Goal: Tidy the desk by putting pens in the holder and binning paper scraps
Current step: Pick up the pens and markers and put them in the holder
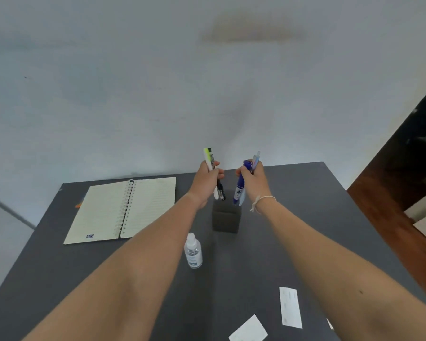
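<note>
A dark square pen holder (226,219) stands on the grey desk (59,262), past its middle. Just above its left rim, my left hand (205,182) grips a white pen and a black pen (212,160), their tips pointing down at the opening. Over the right rim, my right hand (254,179) clasps a blue marker (239,190) and a pale blue pen, also pointing down. Two white paper scraps lie near the desk's front edge: one (290,307) upright, another (248,329) angled at the frame's bottom.
An open spiral notebook (123,210) lies at the back left of the desk. A small clear bottle (193,251) stands in front of the holder, between my forearms. A wall rises behind the desk; wooden floor shows at right.
</note>
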